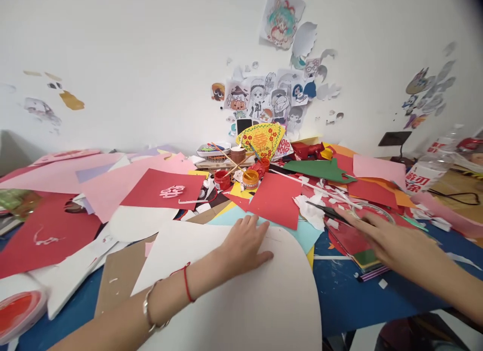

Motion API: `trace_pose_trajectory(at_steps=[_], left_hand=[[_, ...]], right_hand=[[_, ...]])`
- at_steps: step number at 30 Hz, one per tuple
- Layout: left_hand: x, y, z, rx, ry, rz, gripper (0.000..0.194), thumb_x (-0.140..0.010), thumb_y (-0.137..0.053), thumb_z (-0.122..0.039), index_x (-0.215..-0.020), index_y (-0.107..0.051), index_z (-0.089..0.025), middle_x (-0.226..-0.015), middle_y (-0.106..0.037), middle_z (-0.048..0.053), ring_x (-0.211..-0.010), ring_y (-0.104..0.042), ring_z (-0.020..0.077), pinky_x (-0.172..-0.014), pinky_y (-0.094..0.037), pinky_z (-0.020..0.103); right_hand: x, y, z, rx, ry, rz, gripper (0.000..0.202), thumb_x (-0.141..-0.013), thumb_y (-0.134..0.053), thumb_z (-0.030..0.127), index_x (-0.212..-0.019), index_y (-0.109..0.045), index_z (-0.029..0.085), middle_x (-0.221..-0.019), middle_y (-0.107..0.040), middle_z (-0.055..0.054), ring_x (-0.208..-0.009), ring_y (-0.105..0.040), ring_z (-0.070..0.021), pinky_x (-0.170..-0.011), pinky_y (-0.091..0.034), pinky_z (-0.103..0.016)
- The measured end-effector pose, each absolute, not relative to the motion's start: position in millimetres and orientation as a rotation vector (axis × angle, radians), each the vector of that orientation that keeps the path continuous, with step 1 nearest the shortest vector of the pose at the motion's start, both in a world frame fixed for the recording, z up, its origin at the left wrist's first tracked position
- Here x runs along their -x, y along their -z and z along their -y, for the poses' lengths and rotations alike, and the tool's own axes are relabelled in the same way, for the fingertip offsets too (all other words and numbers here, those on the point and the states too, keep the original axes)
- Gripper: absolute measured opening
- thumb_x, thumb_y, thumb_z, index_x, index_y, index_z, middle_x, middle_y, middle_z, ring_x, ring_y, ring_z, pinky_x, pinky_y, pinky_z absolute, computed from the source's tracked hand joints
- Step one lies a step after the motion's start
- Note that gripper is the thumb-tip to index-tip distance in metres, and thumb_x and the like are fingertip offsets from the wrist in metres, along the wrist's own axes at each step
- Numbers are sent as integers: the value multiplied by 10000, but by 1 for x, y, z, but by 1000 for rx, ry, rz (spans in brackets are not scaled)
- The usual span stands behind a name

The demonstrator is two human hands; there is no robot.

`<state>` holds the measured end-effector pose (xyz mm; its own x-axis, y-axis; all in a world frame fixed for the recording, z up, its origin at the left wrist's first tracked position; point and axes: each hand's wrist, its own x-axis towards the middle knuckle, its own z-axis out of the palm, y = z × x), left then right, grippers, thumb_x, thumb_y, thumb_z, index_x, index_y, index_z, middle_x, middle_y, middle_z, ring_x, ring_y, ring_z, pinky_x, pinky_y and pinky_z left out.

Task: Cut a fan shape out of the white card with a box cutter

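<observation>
From the head view I see the left hand (244, 244) near the centre of the frame, laid on a big white sheet with a rounded corner (275, 303) that fills the lower middle; its fingers are slightly parted and the thumb stands well away. Right of centre, the right hand (377, 235) reaches in, its fingers at the near end of a dark pointed tool (325, 209), though I can't tell how tightly they close on it. Just beyond the tool's tip lies a crumpled white scrap (310, 213). A red paper sheet (278, 200) sits above the left hand, with an orange paint jar (250, 179) and a red paint jar (222, 180) higher up, and a yellow fan-shaped card (261, 141) behind them
</observation>
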<state>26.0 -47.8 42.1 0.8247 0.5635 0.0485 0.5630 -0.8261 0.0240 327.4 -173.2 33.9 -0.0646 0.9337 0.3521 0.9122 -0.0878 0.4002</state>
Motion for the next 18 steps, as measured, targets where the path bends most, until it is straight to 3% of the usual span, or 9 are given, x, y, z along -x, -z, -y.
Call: trace_pose_trajectory(at_steps=[2,5,9,11,14,16,18], left_hand=[[-36,-43,33,-2945,-94,-890,566,-758,-634,-435,-1220,-503,-136,-1078,-571,145,-999,-550,291,-822,-454,391],[-46,-46,13,-2770,3,-860,522,-722,-654,-467,-1129,-560,-155,-999,-604,108,-914,-571,262,-729,-437,317],[-44,-62,-4,-2522,260,-719,410,-702,-597,-574,-827,-612,-184,-795,-607,26,-664,-542,173,-534,-339,241],[-38,-74,-8,-2481,329,-634,370,-727,-566,-550,-694,-576,-182,-692,-571,-1,-577,-484,138,-497,-294,236],[-29,-95,-11,-2453,201,-717,337,-740,-554,-516,-711,-576,-181,-710,-578,-4,-599,-488,134,-502,-304,225],[-25,-112,-13,-2443,39,-835,343,-739,-554,-515,-750,-590,-175,-750,-595,4,-639,-513,144,-513,-322,218],[-22,-130,-14,-2404,-116,-925,343,-734,-572,-510,-750,-589,-168,-741,-598,5,-637,-525,144,-505,-328,213]], right_hand=[[-325,-31,151,-2071,-861,-2069,709,-795,-400,41,-1433,-311,339,-925,-582,-78,-637,-582,-185,-382,-303,-212],[-322,-19,123,-2074,-871,-2107,604,-820,-405,56,-1384,-424,270,-869,-553,-82,-702,-565,-201,-500,-405,-239],[-304,-13,119,-2240,-759,-2398,438,-888,-383,178,-1302,-526,187,-1013,-546,-146,-931,-537,-270,-773,-463,-410],[-287,-15,130,-2444,-317,-2589,426,-926,-362,317,-1303,-518,194,-1085,-540,-144,-1018,-520,-273,-848,-449,-441],[-260,-23,148,-2616,908,-2610,535,-886,-400,515,-1314,-469,200,-1124,-566,-122,-1023,-560,-243,-888,-461,-416],[-248,-33,154,-2506,1660,-2487,632,-831,-470,555,-1343,-398,191,-1116,-596,-122,-987,-598,-236,-882,-477,-404],[-242,-50,150,-2362,2057,-2449,715,-790,-542,512,-1386,-309,192,-1110,-619,-116,-965,-619,-234,-863,-490,-394]])
